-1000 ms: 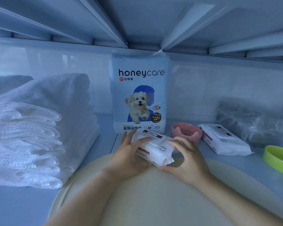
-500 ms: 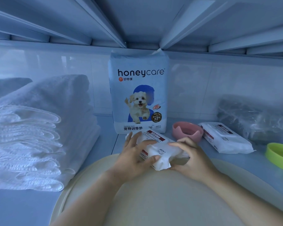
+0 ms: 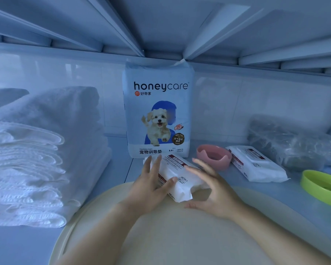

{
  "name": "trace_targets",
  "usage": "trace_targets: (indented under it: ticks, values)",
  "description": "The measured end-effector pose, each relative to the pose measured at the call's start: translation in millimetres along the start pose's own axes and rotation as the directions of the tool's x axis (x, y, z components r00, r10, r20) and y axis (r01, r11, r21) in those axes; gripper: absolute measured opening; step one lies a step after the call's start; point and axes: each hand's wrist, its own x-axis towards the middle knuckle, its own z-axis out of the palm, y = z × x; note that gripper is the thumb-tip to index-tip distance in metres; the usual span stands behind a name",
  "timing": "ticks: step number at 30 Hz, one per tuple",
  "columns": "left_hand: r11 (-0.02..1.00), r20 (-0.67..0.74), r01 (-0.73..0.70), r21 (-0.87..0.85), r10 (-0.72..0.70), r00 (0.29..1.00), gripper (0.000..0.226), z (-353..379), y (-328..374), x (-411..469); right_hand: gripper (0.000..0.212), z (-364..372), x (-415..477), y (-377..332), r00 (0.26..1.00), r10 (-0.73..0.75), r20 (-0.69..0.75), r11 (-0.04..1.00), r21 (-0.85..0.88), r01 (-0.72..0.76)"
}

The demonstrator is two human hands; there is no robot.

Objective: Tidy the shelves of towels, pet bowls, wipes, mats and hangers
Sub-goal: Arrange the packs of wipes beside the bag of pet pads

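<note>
1. Cream round mat (image 3: 180,236) fills the near foreground on the shelf (image 3: 17,245); both forearms pass over it.
2. Left hand (image 3: 151,188): fingers spread, palm laid on the left part of the wipes pack (image 3: 178,176), thumb against its near edge. In contact, not curled closed around it.
3. Right hand (image 3: 212,190): fingers spread and extended, just right of the pack. Whether the fingertips touch the pack I cannot tell; thumb lies low on the mat near the pack's front corner.
4. Wipes pack: white, red label strip facing up, lying tilted, near end over the mat's far edge, far end toward the training pad bag (image 3: 158,111).
5. Left: stack of folded white towels (image 3: 36,159), on the shelf beside the mat.
6. Right, nearest: green bowl (image 3: 323,186), cut by the frame edge.
7. Mid right: second wipes pack (image 3: 256,163), flat, just beside the pink bowl (image 3: 213,155).
8. Far right: clear plastic bag with dark contents (image 3: 287,142); contents not identifiable.
9. Back centre: training pad bag, upright against the rear wall, dog picture facing front.
</note>
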Motion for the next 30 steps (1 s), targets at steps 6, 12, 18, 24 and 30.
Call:
trace_targets:
  ticks: [6,12,18,24,30]
  values:
    - [0.998,0.042,0.04,-0.039,-0.038,0.998,0.084,6.2,7.7,0.4,0.103,-1.8,0.8,1.4,0.993,0.107,0.05,0.982,0.149,-0.113]
    - [0.98,0.177,0.0,-0.199,0.036,0.983,0.088,-4.6,0.3,-2.3,0.093,-16.2,-2.0,-0.5,0.993,0.089,0.077,0.97,0.22,-0.104]
    - [0.973,0.137,0.02,-0.229,0.012,0.991,0.101,-8.0,10.1,-2.9,0.101,-19.8,-7.8,3.8,0.965,0.164,0.205,0.895,0.382,-0.233]
    - [0.948,0.163,0.082,-0.306,-0.033,0.986,0.041,-6.9,17.9,-5.1,0.076,-17.2,-4.2,4.1,0.951,0.25,0.183,0.852,0.425,-0.306]
    - [0.865,0.19,0.123,-0.486,-0.032,0.981,0.056,-2.6,26.2,-10.3,0.03,-12.3,-6.4,-4.5,0.96,0.269,0.075,0.824,0.499,-0.27]
